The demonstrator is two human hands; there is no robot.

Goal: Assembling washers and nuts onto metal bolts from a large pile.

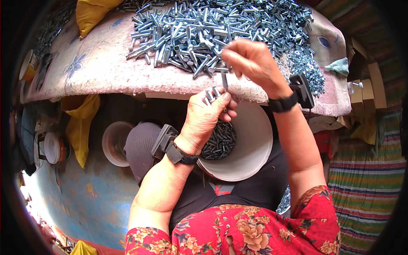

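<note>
Over a white bucket (258, 142), my left hand (207, 111) is closed around several short silver metal sleeves (215, 92). One sleeve (224, 81) stands upright between its thumb and fingers. My right hand (253, 61) hovers just above and to the right, at the near edge of a large pile of metal sleeves (187, 38). Its fingers are curled together and slightly blurred; whatever they may hold is hidden. Under my left hand, inside the bucket, lie many dark threaded metal pieces (219, 142), partly covered by that hand.
The pile rests on a cloth-covered table (102, 70). Small rings or nuts (306, 70) are heaped at its right. A yellow bag (91, 15) sits at the back left. Below stand a pale tub (114, 144) and a lidded pail (53, 148). Cardboard boxes (367, 95) are at the right.
</note>
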